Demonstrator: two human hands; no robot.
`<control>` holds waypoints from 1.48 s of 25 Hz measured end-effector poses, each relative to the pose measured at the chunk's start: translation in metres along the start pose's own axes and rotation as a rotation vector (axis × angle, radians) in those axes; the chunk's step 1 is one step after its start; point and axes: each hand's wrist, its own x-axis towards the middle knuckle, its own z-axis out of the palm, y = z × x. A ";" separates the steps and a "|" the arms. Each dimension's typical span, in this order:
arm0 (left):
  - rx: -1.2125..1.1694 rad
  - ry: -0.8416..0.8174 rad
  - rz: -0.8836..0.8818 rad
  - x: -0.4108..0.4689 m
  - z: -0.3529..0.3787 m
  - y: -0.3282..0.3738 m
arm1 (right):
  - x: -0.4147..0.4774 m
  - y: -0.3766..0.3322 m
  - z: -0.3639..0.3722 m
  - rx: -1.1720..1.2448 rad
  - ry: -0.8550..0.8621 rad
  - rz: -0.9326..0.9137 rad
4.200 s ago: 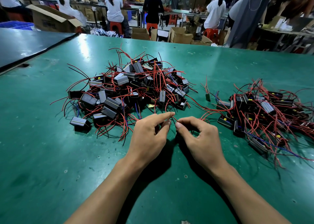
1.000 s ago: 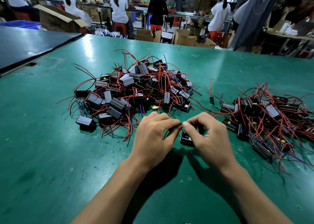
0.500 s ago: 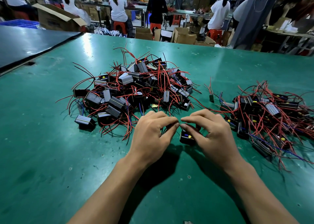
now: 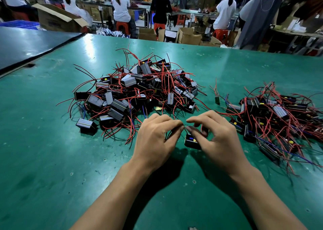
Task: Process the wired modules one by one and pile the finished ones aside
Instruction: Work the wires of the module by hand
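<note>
A small black module (image 4: 191, 141) with a blue and yellow part on top sits under my fingers at the table's middle. My left hand (image 4: 155, 140) pinches a thin wire of this module between thumb and forefinger. My right hand (image 4: 216, 139) pinches the same wire close by, fingertips almost meeting the left ones, and partly covers the module. A big heap of black modules with red wires (image 4: 139, 93) lies just beyond my hands. A second, flatter heap of wired modules (image 4: 272, 118) lies to the right.
The green table (image 4: 52, 160) stretches wide around both heaps. A dark table (image 4: 26, 44) adjoins at the far left. A single small part with wires (image 4: 217, 99) lies between the heaps. Beyond the far edge stand cardboard boxes, and several people work with their backs turned.
Over the last seconds a module came under my right hand, where earlier both hands only pinched wire. In the last half second my fingertips barely shifted.
</note>
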 end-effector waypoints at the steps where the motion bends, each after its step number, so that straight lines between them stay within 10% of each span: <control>1: -0.008 -0.005 -0.008 0.000 0.000 0.000 | 0.000 0.003 -0.001 -0.038 0.010 -0.064; 22: -0.103 -0.068 -0.063 0.005 -0.007 -0.003 | -0.001 0.007 0.003 -0.089 0.061 -0.211; 30: -0.015 0.020 0.013 0.000 -0.002 0.000 | -0.001 -0.012 0.006 0.529 -0.027 0.455; 37: -0.147 0.177 -0.139 0.006 -0.012 0.001 | 0.008 -0.013 -0.008 0.715 -0.103 0.556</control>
